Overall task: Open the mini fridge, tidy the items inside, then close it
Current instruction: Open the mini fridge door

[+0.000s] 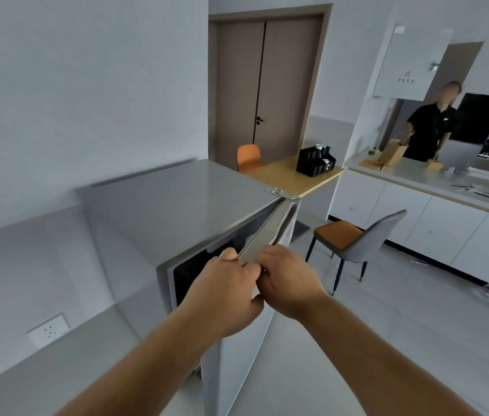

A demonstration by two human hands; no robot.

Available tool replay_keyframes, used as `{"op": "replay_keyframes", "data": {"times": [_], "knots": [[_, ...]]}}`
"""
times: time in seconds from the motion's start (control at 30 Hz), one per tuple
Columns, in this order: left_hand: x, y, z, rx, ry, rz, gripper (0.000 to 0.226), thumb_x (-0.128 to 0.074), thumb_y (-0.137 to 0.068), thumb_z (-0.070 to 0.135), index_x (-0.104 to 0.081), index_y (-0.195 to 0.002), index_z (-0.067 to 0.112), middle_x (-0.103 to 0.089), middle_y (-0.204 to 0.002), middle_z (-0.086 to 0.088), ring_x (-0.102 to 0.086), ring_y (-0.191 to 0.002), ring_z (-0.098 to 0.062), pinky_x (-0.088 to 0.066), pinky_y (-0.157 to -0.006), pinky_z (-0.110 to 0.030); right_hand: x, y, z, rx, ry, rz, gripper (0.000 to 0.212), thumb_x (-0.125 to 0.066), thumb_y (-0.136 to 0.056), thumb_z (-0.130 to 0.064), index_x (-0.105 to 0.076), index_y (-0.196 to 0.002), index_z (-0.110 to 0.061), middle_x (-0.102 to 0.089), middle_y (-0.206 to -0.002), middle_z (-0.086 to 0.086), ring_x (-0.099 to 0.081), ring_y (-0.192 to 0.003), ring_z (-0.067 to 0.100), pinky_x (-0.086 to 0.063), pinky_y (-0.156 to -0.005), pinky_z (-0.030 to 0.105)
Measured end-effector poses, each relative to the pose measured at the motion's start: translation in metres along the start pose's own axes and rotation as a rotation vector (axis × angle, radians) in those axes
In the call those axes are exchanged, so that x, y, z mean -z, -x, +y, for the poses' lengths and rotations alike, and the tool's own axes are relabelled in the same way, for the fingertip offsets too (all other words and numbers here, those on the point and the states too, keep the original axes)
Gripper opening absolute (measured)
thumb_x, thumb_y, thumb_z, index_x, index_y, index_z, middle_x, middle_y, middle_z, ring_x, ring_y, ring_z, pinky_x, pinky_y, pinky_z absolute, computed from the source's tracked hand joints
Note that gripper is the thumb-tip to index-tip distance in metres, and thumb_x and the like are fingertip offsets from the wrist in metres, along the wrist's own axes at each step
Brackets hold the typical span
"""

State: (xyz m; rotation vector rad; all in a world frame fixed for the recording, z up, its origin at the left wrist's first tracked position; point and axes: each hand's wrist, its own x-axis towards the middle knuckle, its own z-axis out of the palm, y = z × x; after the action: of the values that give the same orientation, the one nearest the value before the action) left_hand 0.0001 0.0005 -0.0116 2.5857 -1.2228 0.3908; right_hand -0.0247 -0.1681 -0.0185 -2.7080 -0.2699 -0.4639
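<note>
Two hands, left hand (225,292) and right hand (289,280), have their fingers (247,268) curled round the top edge of the mini fridge (171,205) door (267,232), which stands ajar at the front corner.

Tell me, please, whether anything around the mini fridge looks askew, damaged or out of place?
Nothing stands out. The mini fridge door is ajar only because both hands, left hand and right hand, grip its top edge. The interior is too dark to judge.

Wall cabinet (406,60): a triangular warning sign with a line of small characters beneath, too small to read.
</note>
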Motion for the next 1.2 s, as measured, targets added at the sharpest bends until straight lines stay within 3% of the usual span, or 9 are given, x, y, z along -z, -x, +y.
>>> {"op": "replay_keyframes", "data": {"times": [0.1, 0.2, 0.27, 0.33, 0.5, 0.67, 0.8, 1.03, 1.2], "knots": [[-0.008, 0.005, 0.029, 0.013, 0.06, 0.055, 0.023, -0.05, -0.089, 0.046, -0.056, -0.095, 0.025, -0.049, -0.071, 0.014, -0.041, -0.083, -0.014, -0.045, -0.078, -0.032, 0.016, 0.021, 0.01, -0.001, 0.016, -0.038, 0.019, -0.052, -0.098, -0.015, -0.062, -0.085, -0.026, -0.055, -0.086, -0.011, -0.049, -0.082, 0.007, -0.035, -0.071, 0.02], [-0.011, 0.004, 0.054, 0.031, 0.234, 0.092, 0.026, -0.053, -0.087, 0.048, -0.057, -0.108, 0.033, -0.057, -0.093, 0.017, -0.052, -0.086, -0.007, -0.049, -0.077, -0.023, 0.034, 0.042, 0.022, -0.036, -0.015, -0.049, 0.023, -0.05, -0.098, -0.016, -0.052, -0.088, -0.037, -0.051, -0.087, -0.017, -0.05, -0.079, 0.004, -0.035, -0.069, 0.016], [-0.011, -0.004, 0.063, 0.032, 0.31, 0.065, 0.026, -0.054, -0.087, 0.055, -0.053, -0.108, 0.041, -0.056, -0.103, 0.021, -0.056, -0.089, -0.006, -0.052, -0.078, -0.021, 0.047, 0.054, 0.033, -0.113, -0.021, -0.051, 0.018, -0.047, -0.099, -0.02, -0.053, -0.087, -0.033, -0.056, -0.088, -0.014, -0.054, -0.078, 0.006, -0.044, -0.067, 0.023], [-0.015, -0.014, 0.069, 0.016, 0.263, 0.006, 0.03, -0.05, -0.087, 0.065, -0.053, -0.106, 0.041, -0.058, -0.105, 0.02, -0.056, -0.095, -0.007, -0.054, -0.082, -0.027, 0.06, 0.065, 0.045, -0.213, -0.023, -0.043, 0.018, -0.043, -0.099, -0.025, -0.056, -0.088, -0.03, -0.063, -0.087, -0.007, -0.06, -0.077, 0.013, -0.053, -0.066, 0.036], [-0.022, -0.038, 0.07, -0.031, 0.1, 0.007, 0.062, -0.041, -0.087, 0.081, -0.06, -0.123, 0.034, -0.066, -0.123, 0.012, -0.06, -0.113, -0.012, -0.052, -0.093, -0.037, 0.09, 0.087, 0.076, -0.325, 0.013, -0.11, 0.025, -0.047, -0.095, -0.046, -0.064, -0.11, -0.037, -0.07, -0.103, -0.011, -0.063, -0.087, 0.006, -0.051, -0.071, 0.029], [-0.003, -0.06, 0.0, 0.189, -0.146, 0.079, 0.068, -0.058, -0.084, 0.071, -0.059, -0.133, 0.023, -0.066, -0.133, -0.003, -0.059, -0.12, -0.029, -0.05, -0.094, -0.047, 0.095, 0.093, 0.101, -0.502, 0.252, -0.021, 0.029, -0.053, -0.087, -0.057, -0.059, -0.102, -0.033, -0.064, -0.089, -0.011, -0.06, -0.073, 0.01, -0.052, -0.06, 0.032], [0.008, -0.062, -0.066, 0.362, -0.194, -0.07, 0.07, -0.059, -0.085, 0.069, -0.05, -0.142, 0.03, -0.063, -0.14, 0.0, -0.057, -0.123, -0.028, -0.05, -0.093, -0.047, 0.084, 0.093, 0.116, -0.575, 0.334, 0.014, 0.025, -0.053, -0.099, -0.036, -0.055, -0.121, -0.023, -0.061, -0.113, 0.003, -0.06, -0.09, 0.026, -0.058, -0.075, 0.042], [0.012, -0.054, -0.095, 0.294, -0.185, -0.149, 0.074, -0.067, -0.086, 0.061, -0.042, -0.15, 0.033, -0.05, -0.156, 0.006, -0.049, -0.137, -0.027, -0.045, -0.111, -0.047, 0.101, 0.101, 0.164, -0.558, 0.461, 0.032, 0.051, -0.051, -0.101, -0.045, -0.049, -0.151, -0.032, -0.064, -0.131, -0.001, -0.055, -0.119, 0.025, -0.046, -0.101, 0.042], [0.01, -0.054, -0.096, 0.287, -0.187, -0.166, 0.081, -0.066, -0.084, 0.065, -0.039, -0.151, 0.029, -0.049, -0.157, 0.002, -0.047, -0.141, -0.028, -0.042, -0.115, -0.053, 0.099, 0.094, 0.185, -0.624, 0.479, 0.077, 0.052, -0.05, -0.105, -0.035, -0.043, -0.157, -0.031, -0.06, -0.142, -0.001, -0.052, -0.131, 0.026, -0.041, -0.112, 0.043]]}}
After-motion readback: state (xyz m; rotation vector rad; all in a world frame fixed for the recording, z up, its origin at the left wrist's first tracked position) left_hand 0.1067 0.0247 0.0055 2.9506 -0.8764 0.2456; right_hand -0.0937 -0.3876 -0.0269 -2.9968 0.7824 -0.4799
